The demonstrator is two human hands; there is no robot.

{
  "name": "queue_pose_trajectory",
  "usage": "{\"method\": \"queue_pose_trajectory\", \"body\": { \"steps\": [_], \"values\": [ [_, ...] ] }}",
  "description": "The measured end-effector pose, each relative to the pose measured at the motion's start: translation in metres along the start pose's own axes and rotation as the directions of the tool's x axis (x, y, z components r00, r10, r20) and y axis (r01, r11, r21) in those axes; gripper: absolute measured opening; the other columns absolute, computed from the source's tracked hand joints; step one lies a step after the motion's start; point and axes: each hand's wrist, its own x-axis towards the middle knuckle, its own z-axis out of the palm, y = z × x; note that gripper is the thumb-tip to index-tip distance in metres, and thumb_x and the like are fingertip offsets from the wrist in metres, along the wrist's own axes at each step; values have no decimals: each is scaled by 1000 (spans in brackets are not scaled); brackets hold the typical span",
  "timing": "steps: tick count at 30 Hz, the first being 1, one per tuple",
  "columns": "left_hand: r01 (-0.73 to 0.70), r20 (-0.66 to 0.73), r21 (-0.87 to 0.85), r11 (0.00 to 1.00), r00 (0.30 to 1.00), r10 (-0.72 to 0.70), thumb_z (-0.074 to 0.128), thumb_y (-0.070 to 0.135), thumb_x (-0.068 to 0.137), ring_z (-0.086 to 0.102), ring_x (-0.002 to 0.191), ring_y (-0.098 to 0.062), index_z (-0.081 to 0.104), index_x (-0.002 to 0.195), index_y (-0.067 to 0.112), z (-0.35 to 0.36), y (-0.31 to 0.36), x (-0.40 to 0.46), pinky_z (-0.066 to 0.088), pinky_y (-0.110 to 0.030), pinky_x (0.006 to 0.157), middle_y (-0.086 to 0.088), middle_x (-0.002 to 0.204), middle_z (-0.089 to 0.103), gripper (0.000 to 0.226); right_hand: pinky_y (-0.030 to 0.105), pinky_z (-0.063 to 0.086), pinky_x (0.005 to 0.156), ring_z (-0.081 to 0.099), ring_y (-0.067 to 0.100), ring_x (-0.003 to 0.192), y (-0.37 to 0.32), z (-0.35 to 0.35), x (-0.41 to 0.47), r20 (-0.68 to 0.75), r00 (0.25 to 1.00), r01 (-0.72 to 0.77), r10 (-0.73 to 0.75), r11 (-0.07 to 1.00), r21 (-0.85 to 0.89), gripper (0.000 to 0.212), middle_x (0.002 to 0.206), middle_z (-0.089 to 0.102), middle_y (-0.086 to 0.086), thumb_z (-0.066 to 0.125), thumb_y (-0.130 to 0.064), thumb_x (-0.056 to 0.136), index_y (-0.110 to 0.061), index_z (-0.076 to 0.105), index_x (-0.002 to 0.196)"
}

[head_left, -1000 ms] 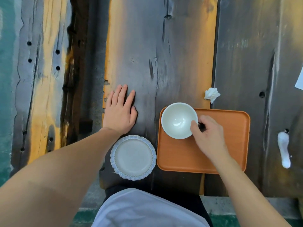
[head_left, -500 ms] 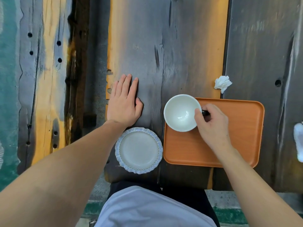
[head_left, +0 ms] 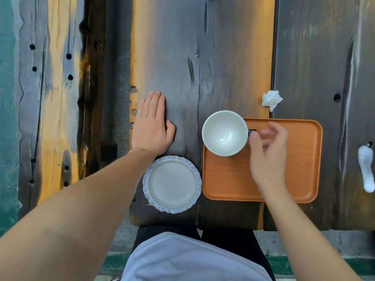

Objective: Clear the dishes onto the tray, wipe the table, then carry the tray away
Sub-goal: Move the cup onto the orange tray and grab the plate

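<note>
A white cup (head_left: 224, 133) with a dark handle stands on the far left corner of the orange tray (head_left: 300, 165). My right hand (head_left: 267, 157) hovers just right of the cup, blurred, fingers spread and off the handle. A small white plate (head_left: 172, 183) with a frilled bluish rim lies on the dark wooden table (head_left: 203, 57), just left of the tray. My left hand (head_left: 151, 127) rests flat on the table beyond the plate, holding nothing. A crumpled white tissue (head_left: 271, 99) lies past the tray's far edge.
A white ceramic spoon (head_left: 366, 169) lies on the table to the right of the tray. The table's near edge runs just below the plate and tray, above my lap. Knot holes and cracks mark the planks.
My right hand has let go of the cup's handle and spread its fingers. The cup stays on the tray's corner. My left hand has stayed flat on the table.
</note>
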Motion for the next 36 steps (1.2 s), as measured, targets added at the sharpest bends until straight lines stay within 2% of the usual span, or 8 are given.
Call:
{"method": "queue_pose_trajectory", "body": {
  "steps": [2,3,6,9,15,28,33,36],
  "values": [
    [1,4,10,1000,1000,-1,41,27,94,30,151,-36,38,152,-3,1,0,0,21,-50,127,-20,159,38,66,9,46,70,56,-5,78,0,-4,-30,-107,994,-34,38,999,38,39,104,54,-5,58,-29,97,-17,44,131],
    [0,5,14,1000,1000,0,41,27,94,30,151,-36,38,152,-3,1,0,0,20,-50,127,-20,159,38,66,12,46,69,56,-2,77,3,-2,-47,-87,995,-43,46,999,32,32,98,55,-4,60,-27,96,-19,47,125],
    [-3,0,22,1000,1000,3,39,28,95,30,151,-36,39,152,-3,1,0,0,21,-51,126,-20,160,38,65,19,45,67,55,4,75,18,16,-92,155,987,-27,51,988,-153,23,92,56,-9,65,-30,91,-27,53,110],
    [0,-3,29,1000,1000,1,39,29,95,30,151,-36,39,152,-2,0,1,-1,22,-51,126,-20,160,38,65,32,53,73,57,6,82,30,43,-113,303,952,58,42,948,-312,37,105,53,-14,64,-47,90,-28,54,120],
    [2,-6,42,999,1000,-2,35,32,97,31,151,-35,39,153,0,0,1,-1,22,-50,126,-19,160,38,64,37,53,87,54,10,94,24,76,-117,253,965,22,75,932,-361,39,106,48,-13,70,-46,87,-26,50,114],
    [2,-21,37,999,1000,-2,37,31,96,30,152,-35,40,152,0,2,1,-2,22,-50,126,-18,160,38,64,35,55,67,56,12,78,26,87,-112,281,957,173,-66,911,-374,23,108,46,-8,59,-37,97,-25,56,117],
    [-4,-41,36,999,999,5,39,29,95,32,151,-36,42,151,-1,3,0,-2,24,-51,125,-19,159,40,64,28,49,68,52,10,82,17,88,-113,283,952,222,-116,900,-375,11,98,48,-9,55,-30,100,-21,54,106],
    [-5,-47,33,999,999,6,40,29,94,33,150,-36,42,151,-1,3,-1,-1,24,-51,125,-19,159,40,64,36,52,65,57,14,77,11,83,-119,358,931,198,-76,927,-319,7,87,57,-6,46,-29,103,-26,43,108]
  ]
}}
